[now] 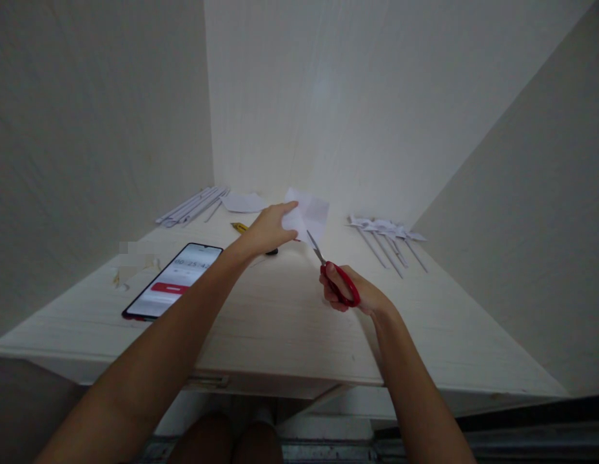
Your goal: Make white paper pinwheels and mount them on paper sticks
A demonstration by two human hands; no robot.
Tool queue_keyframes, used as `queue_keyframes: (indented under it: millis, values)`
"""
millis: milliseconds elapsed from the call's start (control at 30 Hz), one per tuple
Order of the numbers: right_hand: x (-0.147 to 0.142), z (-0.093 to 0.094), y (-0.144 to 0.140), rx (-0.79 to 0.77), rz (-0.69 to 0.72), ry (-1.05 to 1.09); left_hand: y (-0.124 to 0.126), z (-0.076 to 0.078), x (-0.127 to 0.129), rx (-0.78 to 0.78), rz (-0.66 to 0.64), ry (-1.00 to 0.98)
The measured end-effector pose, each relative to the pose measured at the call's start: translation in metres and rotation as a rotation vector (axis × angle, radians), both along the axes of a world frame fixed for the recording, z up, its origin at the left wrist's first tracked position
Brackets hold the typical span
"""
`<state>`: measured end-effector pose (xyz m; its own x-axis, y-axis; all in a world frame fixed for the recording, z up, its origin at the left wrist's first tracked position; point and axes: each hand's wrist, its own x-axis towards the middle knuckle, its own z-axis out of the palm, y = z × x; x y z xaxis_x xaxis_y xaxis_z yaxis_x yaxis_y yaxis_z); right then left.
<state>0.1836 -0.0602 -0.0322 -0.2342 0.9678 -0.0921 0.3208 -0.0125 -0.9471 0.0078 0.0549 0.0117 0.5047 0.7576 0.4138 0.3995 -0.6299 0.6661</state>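
My left hand [267, 229] holds up a small white square of paper [309, 216] above the middle of the pale wooden table [289, 322]. My right hand [350, 293] grips red-handled scissors [335, 274], whose blades point up and left into the lower edge of the paper. Both hands hover over the table, the right one nearer to me.
A phone [173, 280] with a lit timer screen lies at the left. Rolled paper sticks [193, 206] and a white sheet [244, 202] lie at the back left, several paper pinwheels on sticks [389, 238] at the right. A yellow tool [240, 227] lies behind my left wrist. Walls enclose three sides.
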Motion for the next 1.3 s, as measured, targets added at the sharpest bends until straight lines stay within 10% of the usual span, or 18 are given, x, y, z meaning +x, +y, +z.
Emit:
queue_keyframes:
  millis: [1300]
  values:
    - [-0.002,-0.004,0.001,-0.014,-0.066,-0.075,0.009,-0.010,0.003,0.017,0.006,0.050]
